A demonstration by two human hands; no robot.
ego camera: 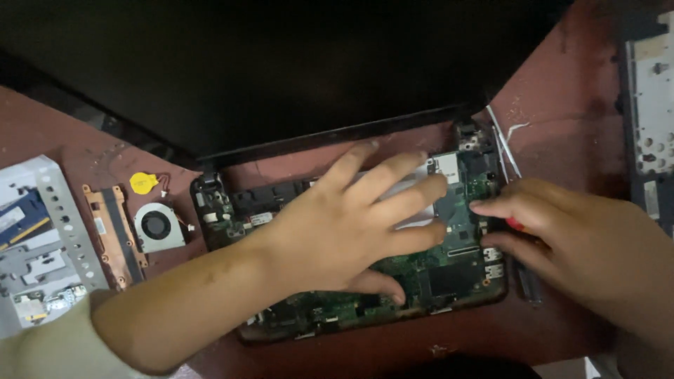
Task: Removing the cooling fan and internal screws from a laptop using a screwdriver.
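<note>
An opened laptop base with a green motherboard [456, 270] lies on a reddish table, its black screen [281, 70] tilted back behind it. My left hand [351, 224] lies flat on the board with fingers spread, covering its middle and touching a grey metal plate [407, 189]. My right hand [562, 231] is at the board's right edge, fingers closed around a screwdriver with a red handle [514, 224]; its dark shaft [528, 281] points down along the laptop's side.
Left of the laptop lie a small cooling fan [158, 226], a copper heat pipe [112, 235], a yellow coin cell with wires [143, 183] and a grey metal bracket with memory modules [42, 238]. A grey panel [649, 119] sits at the right edge.
</note>
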